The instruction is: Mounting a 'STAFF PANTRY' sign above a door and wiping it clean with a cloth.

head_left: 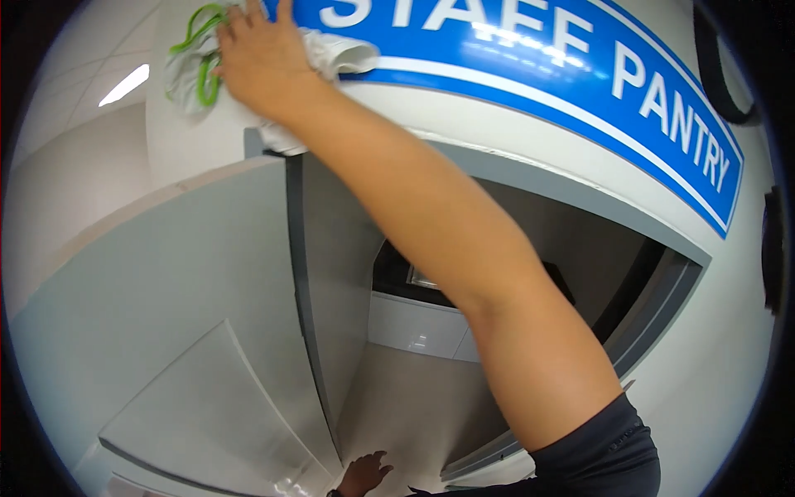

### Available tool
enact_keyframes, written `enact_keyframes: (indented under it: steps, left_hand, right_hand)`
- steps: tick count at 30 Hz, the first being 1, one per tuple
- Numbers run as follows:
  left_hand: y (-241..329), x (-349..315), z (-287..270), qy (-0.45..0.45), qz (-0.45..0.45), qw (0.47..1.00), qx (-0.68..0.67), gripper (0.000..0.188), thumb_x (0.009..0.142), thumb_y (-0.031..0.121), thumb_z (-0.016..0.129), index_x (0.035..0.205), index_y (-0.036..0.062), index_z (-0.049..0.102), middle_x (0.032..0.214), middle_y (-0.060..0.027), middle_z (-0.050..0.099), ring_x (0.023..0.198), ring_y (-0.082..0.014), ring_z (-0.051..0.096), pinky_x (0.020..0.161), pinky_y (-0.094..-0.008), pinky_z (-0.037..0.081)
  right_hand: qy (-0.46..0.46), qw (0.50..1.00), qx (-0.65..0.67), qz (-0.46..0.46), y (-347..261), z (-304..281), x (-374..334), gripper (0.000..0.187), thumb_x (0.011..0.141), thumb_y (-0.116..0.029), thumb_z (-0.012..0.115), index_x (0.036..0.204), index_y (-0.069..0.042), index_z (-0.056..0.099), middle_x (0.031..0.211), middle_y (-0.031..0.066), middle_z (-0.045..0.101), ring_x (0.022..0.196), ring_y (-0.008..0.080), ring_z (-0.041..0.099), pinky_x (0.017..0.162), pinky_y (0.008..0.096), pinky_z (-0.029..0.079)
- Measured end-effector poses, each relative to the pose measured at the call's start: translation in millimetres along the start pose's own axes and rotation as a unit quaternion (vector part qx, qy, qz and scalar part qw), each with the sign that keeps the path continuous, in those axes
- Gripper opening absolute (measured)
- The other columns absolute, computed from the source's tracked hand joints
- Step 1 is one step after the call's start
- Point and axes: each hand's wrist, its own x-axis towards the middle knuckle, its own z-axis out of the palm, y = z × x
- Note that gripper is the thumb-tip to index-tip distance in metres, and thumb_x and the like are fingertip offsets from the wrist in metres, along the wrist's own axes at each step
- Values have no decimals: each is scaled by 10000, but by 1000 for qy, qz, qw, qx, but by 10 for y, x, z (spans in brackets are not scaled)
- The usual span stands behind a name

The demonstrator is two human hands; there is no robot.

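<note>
My right arm reaches up and across to the upper left, out of a dark short sleeve. My right hand presses a crumpled white cloth with green edging against the left end of a blue sign and the pale wall beside it. Its fingers lie over the cloth, and their tips run close to the upper rim. The sign has white lettering and a white border line. Low in the picture, my left hand hangs in shadow with its fingers apart, touching nothing that I can see. A dark band circles that wrist.
Below the sign is a doorway with a grey frame. A grey door stands swung open at left. Inside, a white cabinet carries a dark countertop. Dark objects hang on the wall at the right rim. A ceiling light glows at upper left.
</note>
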Motion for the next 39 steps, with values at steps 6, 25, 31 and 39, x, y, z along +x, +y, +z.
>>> enact_keyframes:
  steps: [6, 25, 31, 39]
  left_hand:
    - [-36, -180, 65, -54, -31, 998, 11, 494, 929, 330, 605, 1317, 39, 511, 1032, -170, 692, 958, -325, 656, 827, -413, 520]
    - [-261, 827, 690, -271, 233, 927, 112, 445, 932, 337, 598, 1244, 21, 591, 1314, -193, 566, 1134, -324, 586, 985, -411, 444]
    - [144, 762, 573, -325, 63, 942, -54, 506, 937, 337, 606, 1318, 20, 507, 1028, -167, 688, 941, -315, 658, 854, -405, 504]
    - [539, 485, 231, -313, 117, 941, 50, 522, 914, 411, 603, 1274, 41, 528, 1022, -185, 681, 958, -334, 654, 839, -432, 513]
  right_hand:
    - [157, 977, -89, 111, 451, 62, 202, 538, 935, -263, 416, 1420, -30, 434, 1480, 155, 399, 1415, 370, 267, 1095, 710, 23]
    - [153, 919, -163, 325, 3580, -3024, -3580, 423, 1002, -208, 347, 1370, -10, 406, 1410, 258, 432, 1369, 403, 342, 1111, 563, 229]
    - [219, 838, 91, 492, 3770, -3416, -4203, 438, 956, -336, 562, 1277, -40, 530, 1220, 111, 581, 1109, 229, 561, 968, 364, 446]
    - [127, 919, -129, 350, 3644, -2896, -4204, 411, 821, -15, 523, 1221, -56, 606, 1264, 183, 603, 1179, 355, 553, 1027, 400, 392]
